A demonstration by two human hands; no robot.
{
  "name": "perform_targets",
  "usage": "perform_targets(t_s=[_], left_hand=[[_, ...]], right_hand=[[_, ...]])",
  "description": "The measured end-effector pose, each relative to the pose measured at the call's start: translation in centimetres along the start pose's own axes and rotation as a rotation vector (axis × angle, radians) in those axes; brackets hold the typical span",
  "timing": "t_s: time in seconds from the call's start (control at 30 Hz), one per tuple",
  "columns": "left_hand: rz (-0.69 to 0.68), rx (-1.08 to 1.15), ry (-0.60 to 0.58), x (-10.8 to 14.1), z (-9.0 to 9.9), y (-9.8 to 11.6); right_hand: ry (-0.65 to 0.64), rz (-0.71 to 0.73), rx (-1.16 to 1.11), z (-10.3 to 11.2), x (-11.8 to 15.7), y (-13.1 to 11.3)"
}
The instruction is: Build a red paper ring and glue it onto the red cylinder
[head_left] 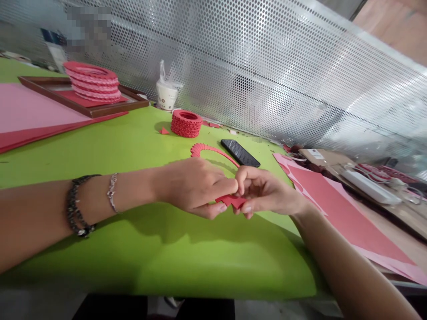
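Observation:
Between my two hands, above the front of the green tabletop (126, 262), is a small folded red paper piece (233, 201) with pointed corners. My left hand (196, 186) pinches its left side between thumb and fingers. Fingertips of my right hand (263, 191) close on its right side, touching the left hand. Behind them curves a strip of linked red paper folds (213, 146); its near end is hidden behind my hands, so I cannot tell whether it joins the held piece.
A black phone (240, 152) lies behind my right hand. Farther back stand a red paper ring stack (187, 123), a white cup (167, 94) and a wooden tray (90, 111) bearing pink-red rings (93, 84). Paper sheets (336, 209) lie right. A perforated metal screen (240, 58) borders the back.

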State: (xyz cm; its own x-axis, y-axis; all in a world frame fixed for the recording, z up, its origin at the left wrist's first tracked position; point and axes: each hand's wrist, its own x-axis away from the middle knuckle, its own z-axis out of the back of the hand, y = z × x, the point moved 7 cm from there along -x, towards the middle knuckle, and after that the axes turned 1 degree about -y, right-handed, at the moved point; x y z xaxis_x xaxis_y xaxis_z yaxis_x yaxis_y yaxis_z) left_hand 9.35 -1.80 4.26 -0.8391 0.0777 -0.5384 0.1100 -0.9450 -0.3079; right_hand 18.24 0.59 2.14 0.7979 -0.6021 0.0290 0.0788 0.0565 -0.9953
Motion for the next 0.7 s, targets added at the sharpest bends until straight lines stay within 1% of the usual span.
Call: perform_targets(t_s=[0.1,0.17,0.27,0.4,0.7], left_hand=[[-0.018,-0.037,-0.026,-0.1,0.0,0.1],[-0.027,-0.075,-0.032,-0.1,0.0,0.1],[-0.036,-0.113,-0.018,-0.2,0.2,0.0],[-0.011,-0.137,-0.052,-0.2,-0.1,-0.3],[-0.009,-0.044,-0.086,0.1,-0.9,-0.4]], right_hand=[[-0.062,-0.052,-0.06,0.1,0.2,0.1],[-0.044,-0.037,-0.072,0.3,0.2,-0.1],[0.014,-0.01,-0.056,0.8,0.1,-0.2],[0.073,0.012,-0.036,1.3,0.1,-0.1],[0.039,0.045,0.004,1.3,0.0,0.1]])
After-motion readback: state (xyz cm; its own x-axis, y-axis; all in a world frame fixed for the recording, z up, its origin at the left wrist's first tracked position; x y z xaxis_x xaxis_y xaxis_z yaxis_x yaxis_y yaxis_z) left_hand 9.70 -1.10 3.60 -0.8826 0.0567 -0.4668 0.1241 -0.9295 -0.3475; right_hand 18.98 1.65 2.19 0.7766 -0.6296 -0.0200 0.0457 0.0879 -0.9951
